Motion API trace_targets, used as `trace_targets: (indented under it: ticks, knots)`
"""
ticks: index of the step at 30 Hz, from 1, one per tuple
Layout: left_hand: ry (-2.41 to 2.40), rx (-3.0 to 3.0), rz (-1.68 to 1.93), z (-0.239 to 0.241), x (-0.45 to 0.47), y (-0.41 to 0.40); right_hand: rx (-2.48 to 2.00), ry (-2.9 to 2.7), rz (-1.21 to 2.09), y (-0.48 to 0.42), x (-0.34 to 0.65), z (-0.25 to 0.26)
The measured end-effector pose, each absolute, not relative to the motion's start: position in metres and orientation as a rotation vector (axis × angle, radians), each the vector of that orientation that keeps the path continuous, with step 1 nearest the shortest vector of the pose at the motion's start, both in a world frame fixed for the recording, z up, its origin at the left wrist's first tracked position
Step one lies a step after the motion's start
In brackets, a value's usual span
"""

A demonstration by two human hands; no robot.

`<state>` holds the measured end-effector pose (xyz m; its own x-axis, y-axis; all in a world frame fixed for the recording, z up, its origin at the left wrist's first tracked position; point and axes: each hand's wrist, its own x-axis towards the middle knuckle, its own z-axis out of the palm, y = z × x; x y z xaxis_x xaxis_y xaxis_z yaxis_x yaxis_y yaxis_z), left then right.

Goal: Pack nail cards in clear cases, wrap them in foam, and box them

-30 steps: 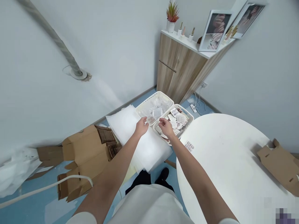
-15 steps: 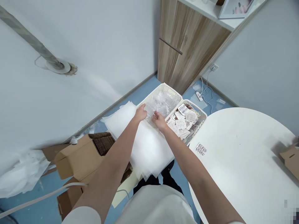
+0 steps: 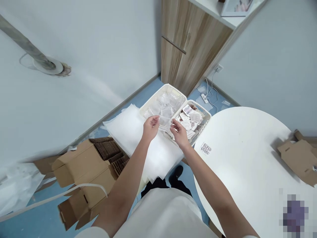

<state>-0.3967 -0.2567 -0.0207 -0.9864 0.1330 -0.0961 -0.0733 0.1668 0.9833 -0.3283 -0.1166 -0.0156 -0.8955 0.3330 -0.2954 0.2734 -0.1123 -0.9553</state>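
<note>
Grip shared: left hand (image 3: 150, 127) and right hand (image 3: 179, 134) each pinched one end of a clear plastic case (image 3: 164, 121); printed cards (image 3: 190, 118) just beyond right hand, writing unreadable.

The upper left of the frame is being filled by a pale wall (image 3: 99, 43), which is being crossed by a grey pipe (image 3: 19, 41); the upper centre is being occupied by a wooden cabinet (image 3: 188, 49) with a white top; a blue floor (image 3: 151, 90) is being shown below, and a power strip (image 3: 204, 97) is being seen on it beneath a wall socket (image 3: 218, 68); the lower right is being taken up by a round white table (image 3: 247, 148); open cardboard boxes (image 3: 81, 168) are being seen at the lower left.
</note>
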Motion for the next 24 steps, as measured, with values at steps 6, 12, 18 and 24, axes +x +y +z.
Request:
trace_targets:
  ticks: [6,12,18,24]
  knots:
    - [1.772,0.034,2.009,0.005,-0.321,-0.218,-0.831,-1.763,2.247,-0.071,-0.232,0.007]
    - [1.603,0.092,1.871,0.020,-0.220,-0.158,-1.000,-1.629,2.283,-0.021,-0.104,0.027]
    - [1.602,0.148,1.672,0.014,-0.108,-0.101,-1.168,-1.517,2.166,0.018,0.015,0.038]
    - [1.475,0.254,1.478,0.012,-0.028,-0.070,-1.193,-1.248,2.091,0.046,0.096,0.034]
